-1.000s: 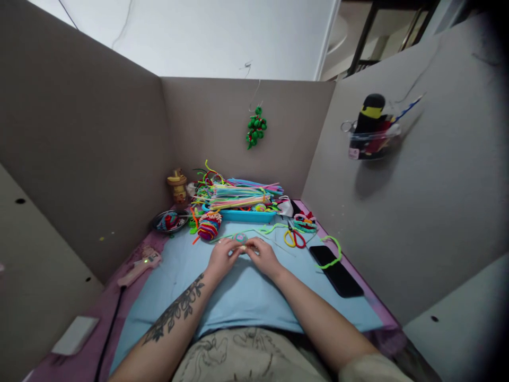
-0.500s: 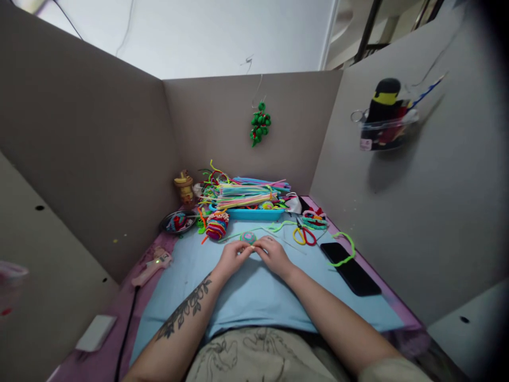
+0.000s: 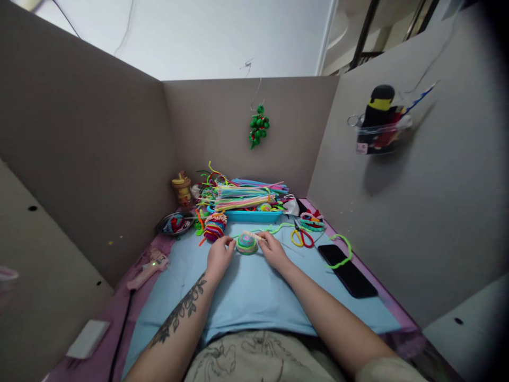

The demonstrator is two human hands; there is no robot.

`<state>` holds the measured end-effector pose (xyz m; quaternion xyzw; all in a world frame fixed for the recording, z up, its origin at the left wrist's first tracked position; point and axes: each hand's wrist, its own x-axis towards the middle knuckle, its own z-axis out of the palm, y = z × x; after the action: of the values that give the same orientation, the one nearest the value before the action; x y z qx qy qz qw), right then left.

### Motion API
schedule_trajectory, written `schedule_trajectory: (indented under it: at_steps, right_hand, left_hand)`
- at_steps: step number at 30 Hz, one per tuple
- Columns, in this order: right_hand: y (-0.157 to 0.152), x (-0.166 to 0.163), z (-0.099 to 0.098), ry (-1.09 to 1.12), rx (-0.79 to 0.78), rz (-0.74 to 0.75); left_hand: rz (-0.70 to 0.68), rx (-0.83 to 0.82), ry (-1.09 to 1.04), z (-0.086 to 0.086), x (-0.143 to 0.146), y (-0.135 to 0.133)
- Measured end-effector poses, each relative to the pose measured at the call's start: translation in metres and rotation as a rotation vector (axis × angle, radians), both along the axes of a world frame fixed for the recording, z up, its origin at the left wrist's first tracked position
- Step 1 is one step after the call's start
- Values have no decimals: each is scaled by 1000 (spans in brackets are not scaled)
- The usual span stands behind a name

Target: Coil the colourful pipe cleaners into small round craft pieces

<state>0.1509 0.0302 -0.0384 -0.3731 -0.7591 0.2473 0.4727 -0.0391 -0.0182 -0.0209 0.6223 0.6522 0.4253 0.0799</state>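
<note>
A small striped dome of coiled pipe cleaners [image 3: 246, 245], green, pink and blue, rests on the blue cloth between my hands. My right hand [image 3: 274, 251] pinches a short cream twisted pipe cleaner [image 3: 252, 235], whose free end reaches over the top of the dome. Just left of the dome is my left hand [image 3: 220, 258], its fingers curled and thumb close to the forefinger; anything between them is too small to make out. Behind it sits a rainbow-striped coiled piece [image 3: 215, 227] with a cream top.
A blue tray [image 3: 254, 216] heaped with pipe cleaners stands at the back. Scissors [image 3: 302, 237] and a black phone [image 3: 350, 271] lie to the right. A pink glue gun [image 3: 148, 270], its light green, and a bowl [image 3: 175, 224] are left. Grey panels surround the table.
My hands were together in front of the dome and have moved apart, left hand leftward, right hand slightly right. The cream pipe cleaner now shows, stretched over the dome.
</note>
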Motion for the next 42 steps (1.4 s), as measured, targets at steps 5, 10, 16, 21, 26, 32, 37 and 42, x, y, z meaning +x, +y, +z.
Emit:
schedule_trajectory:
  at_steps: [5, 10, 16, 21, 26, 32, 37, 42]
  right_hand:
    - [5, -11, -7, 43, -76, 123]
    - [5, -11, -5, 175, -155, 150]
    - [3, -7, 0, 170, -98, 118]
    - [-2, -2, 5, 92, 42, 70]
    - [-6, 0, 7, 45, 105, 23]
    - [-3, 1, 5, 8, 107, -15]
    - [-10, -2, 8, -53, 157, 6]
    - [-23, -11, 15, -121, 267, 34]
  left_hand:
    - [3, -113, 257, -6, 7, -3]
    - [-115, -112, -84, -10, 13, 6]
    - [-251, -212, -815, -10, 20, 13]
    - [-260, -125, -1028, -1, 22, 7]
    - [-303, -87, -897, 2, 22, 3]
    - [-303, -22, -745, 2, 23, 1]
    - [-283, 52, -546, 2, 24, 0]
    - [-299, 138, -338, 5, 29, -7]
